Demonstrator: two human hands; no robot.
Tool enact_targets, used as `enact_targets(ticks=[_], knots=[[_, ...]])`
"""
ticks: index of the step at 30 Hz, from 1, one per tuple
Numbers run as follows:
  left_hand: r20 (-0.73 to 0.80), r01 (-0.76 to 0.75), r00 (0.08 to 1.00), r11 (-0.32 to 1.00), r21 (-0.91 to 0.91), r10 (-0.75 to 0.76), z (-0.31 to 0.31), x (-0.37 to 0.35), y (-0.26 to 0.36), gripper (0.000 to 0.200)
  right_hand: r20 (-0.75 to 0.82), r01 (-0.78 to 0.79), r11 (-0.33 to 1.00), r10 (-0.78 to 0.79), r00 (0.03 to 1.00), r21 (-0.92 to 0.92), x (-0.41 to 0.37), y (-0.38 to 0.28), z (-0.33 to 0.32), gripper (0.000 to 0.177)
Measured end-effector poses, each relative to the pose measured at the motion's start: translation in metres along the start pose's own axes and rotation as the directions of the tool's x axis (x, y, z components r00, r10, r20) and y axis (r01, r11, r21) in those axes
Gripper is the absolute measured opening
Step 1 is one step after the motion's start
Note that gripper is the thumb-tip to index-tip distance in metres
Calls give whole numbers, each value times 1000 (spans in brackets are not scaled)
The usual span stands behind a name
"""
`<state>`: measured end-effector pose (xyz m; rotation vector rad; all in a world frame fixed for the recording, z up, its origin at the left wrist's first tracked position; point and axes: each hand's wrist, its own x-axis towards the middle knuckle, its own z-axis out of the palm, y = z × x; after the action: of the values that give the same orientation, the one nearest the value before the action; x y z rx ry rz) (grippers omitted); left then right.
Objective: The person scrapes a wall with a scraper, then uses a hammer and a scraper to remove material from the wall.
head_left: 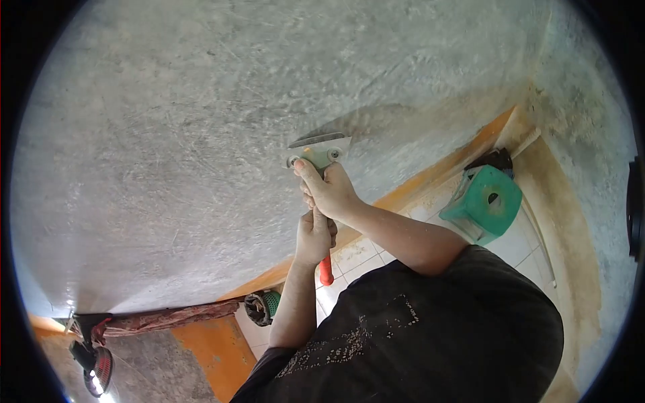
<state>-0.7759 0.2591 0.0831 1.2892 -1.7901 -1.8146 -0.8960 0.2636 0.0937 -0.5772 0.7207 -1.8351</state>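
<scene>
Both my hands are wrapped around a wall scraper [314, 152] with a wide metal blade and two round screws. My right hand [330, 191] grips high up, its thumb lying along the blade's base. Just below it, my left hand [314, 237] is closed around the handle, and the red handle end [326, 271] sticks out under the fist. The blade's edge is right at the grey, scuffed wall [181, 161], with a dark shadow beside it.
A green plastic stool [494, 201] stands on the tiled floor at the right. An orange band [403, 191] runs along the wall's foot. A green basket [271, 305] sits lower left, near a fan [101, 371] and reddish cloth [168, 319].
</scene>
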Motion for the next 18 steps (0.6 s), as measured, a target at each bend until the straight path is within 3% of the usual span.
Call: enact_targets(ticks=[6, 9, 10, 13, 16, 18], knots=[[-6, 127, 992, 984, 128, -128, 5, 2, -26, 47, -188, -61, 990, 85, 979, 129, -17, 36, -20, 38], [84, 45, 995, 992, 115, -55, 5, 10, -10, 47, -211, 57, 993, -34, 977, 104, -10, 22, -16, 38], [123, 4, 992, 994, 112, -18, 3, 14, -8, 47, -241, 63, 995, -43, 969, 75, -9, 19, -17, 38], [162, 111, 979, 991, 68, -121, 7, 19, -17, 46, -343, 65, 998, -61, 937, -2, -14, 23, -24, 39], [193, 233, 952, 972, 37, -236, 4, 22, -49, 45, -486, -70, 997, 40, 873, -44, -19, 65, -44, 40], [195, 294, 936, 955, 28, -294, 1, 21, -63, 44, -537, -47, 977, -74, 841, -209, -21, 82, -46, 41]])
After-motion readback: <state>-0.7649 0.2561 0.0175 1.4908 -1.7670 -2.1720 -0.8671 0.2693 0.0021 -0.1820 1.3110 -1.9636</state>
